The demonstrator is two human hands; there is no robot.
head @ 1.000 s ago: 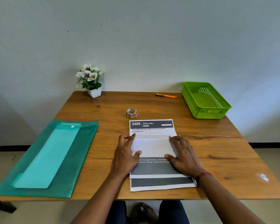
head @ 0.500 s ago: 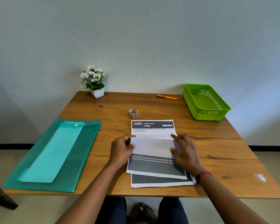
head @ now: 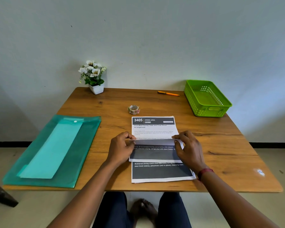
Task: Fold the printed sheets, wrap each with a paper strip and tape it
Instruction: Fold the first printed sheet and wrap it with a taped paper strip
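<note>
Folder: a translucent teal snap-button folder point(head: 76, 162) lies flat at the left of the tabletop point(head: 220, 153); a lighter turquoise paper strip point(head: 53, 150) shows through it, lying lengthwise inside.
Flower pot: a small white pot of white flowers point(head: 95, 78) stands at the far edge, against the wall.
Tape: a small tape roll point(head: 133, 109) sits just beyond the top edge of the sheets.
Left hand: the left hand point(head: 121, 149) has its grip pinched shut on the left end of the turned-up paper edge.
Printed sheets: the top printed sheet point(head: 153, 127), headed "3405 DINING AREA", lies mid-tabletop with its near part folded up and over; a second printed sheet point(head: 161, 172) lies under it, its dark lower band exposed toward the near edge.
Right hand: the right hand point(head: 188, 149) has its grip clamped on the right end of the same fold edge.
Pen: an orange pen point(head: 169, 93) lies near the far edge.
Basket: the green plastic basket point(head: 209, 111) at the far right holds nothing visible.
Change: half a second ago the folded flap lay lower and flatter under both hands; now its edge is drawn further up the page, and more of the lower sheet shows.
</note>
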